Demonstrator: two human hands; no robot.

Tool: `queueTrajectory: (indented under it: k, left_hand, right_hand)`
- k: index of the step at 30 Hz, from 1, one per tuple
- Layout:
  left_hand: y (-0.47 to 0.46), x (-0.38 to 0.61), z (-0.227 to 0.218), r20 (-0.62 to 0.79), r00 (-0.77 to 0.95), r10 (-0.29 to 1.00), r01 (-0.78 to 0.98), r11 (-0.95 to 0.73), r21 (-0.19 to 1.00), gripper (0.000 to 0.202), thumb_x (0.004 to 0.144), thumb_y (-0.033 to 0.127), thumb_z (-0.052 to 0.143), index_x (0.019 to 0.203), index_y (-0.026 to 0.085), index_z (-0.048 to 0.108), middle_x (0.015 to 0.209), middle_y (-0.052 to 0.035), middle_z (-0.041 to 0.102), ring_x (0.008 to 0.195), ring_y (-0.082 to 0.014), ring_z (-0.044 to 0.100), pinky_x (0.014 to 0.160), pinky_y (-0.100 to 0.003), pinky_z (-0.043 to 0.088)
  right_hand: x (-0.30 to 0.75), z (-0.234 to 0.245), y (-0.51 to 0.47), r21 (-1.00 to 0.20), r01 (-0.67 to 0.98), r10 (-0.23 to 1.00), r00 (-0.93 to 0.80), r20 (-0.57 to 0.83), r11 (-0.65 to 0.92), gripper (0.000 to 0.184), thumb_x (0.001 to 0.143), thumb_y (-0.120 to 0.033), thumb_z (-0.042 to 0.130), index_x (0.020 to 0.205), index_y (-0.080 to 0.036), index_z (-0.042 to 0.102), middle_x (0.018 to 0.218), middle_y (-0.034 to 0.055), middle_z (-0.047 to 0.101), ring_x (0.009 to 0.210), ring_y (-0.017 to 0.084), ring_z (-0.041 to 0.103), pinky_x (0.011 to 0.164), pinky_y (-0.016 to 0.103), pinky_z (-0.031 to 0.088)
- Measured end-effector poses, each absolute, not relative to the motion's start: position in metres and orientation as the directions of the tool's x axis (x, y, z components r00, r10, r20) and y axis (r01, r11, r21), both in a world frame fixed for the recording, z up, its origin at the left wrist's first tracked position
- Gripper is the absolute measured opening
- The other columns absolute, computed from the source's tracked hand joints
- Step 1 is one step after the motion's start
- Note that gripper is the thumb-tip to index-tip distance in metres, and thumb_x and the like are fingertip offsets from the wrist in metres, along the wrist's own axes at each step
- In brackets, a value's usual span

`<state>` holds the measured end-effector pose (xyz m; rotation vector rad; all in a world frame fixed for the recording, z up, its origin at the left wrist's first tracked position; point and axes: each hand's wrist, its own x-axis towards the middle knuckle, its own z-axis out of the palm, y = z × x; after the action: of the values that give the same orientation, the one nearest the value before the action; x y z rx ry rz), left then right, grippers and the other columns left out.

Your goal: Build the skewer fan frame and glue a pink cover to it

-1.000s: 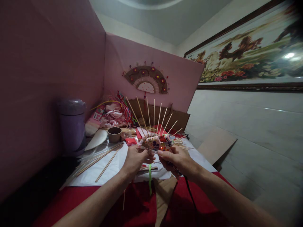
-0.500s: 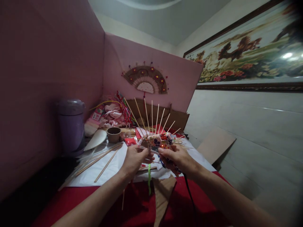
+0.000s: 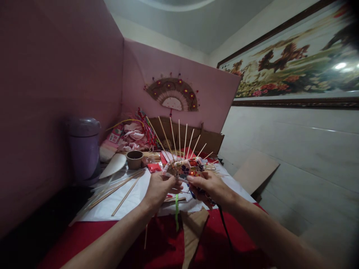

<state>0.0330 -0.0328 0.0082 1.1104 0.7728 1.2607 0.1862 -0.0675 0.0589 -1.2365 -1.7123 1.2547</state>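
A half-made fan of thin wooden sticks (image 3: 185, 140) spreads upward from a flower-patterned base (image 3: 183, 166) in front of me. My left hand (image 3: 162, 185) pinches the lower left edge of that base between thumb and fingers. Closed around a glue gun, my right hand (image 3: 209, 185) is close against the base's right side; a small orange light glows by the thumb, and a black cord (image 3: 223, 224) trails down from it. The hand covers most of the gun's body, and its nozzle cannot be made out. Below the hands hangs a bright green strip (image 3: 177, 213).
Loose sticks (image 3: 117, 194) lie on white paper (image 3: 103, 213) at left, near a brown cup (image 3: 135, 160) and a white half-disc (image 3: 113, 166). Brown cardboard (image 3: 193, 233) rests on the red cloth (image 3: 159, 243). A decorated fan (image 3: 172, 93) hangs on the pink panel; a purple canister (image 3: 84, 153) stands left.
The stick fan and its base have tilted very slightly, the stick tips shifting a little left and down. Both hands keep their hold in nearly the same place.
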Motion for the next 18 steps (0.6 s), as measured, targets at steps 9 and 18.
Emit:
queueTrajectory:
  k: [9,18]
  left_hand:
    - [-0.0330,0.0333,0.0095,0.119,0.188,0.975,-0.335,-0.051,0.941,0.030,0.052,0.032,0.074,0.062,0.006,0.063,0.054,-0.0101,0.066,0.048,-0.0187,0.063,0.048,-0.029,0.051]
    - [-0.0340,0.0334,0.0100,0.109,0.177,0.978,-0.318,-0.048,0.947,0.027,0.057,0.033,0.070,0.060,0.007,0.062,0.057,-0.0101,0.067,0.052,-0.0193,0.064,0.051,-0.029,0.052]
  right_hand:
    - [0.1835,0.0635,-0.0708,-0.937,0.343,0.932,-0.357,-0.063,0.068,0.036,0.077,-0.042,0.052,0.052,-0.016,0.049,0.042,-0.0031,0.044,0.031,0.005,0.035,0.027,0.017,0.028]
    - [0.1868,0.0598,-0.0668,-0.957,0.282,0.954,-0.298,-0.025,0.063,0.033,0.077,-0.043,0.052,0.058,-0.015,0.052,0.046,-0.0035,0.045,0.030,0.005,0.035,0.025,0.017,0.029]
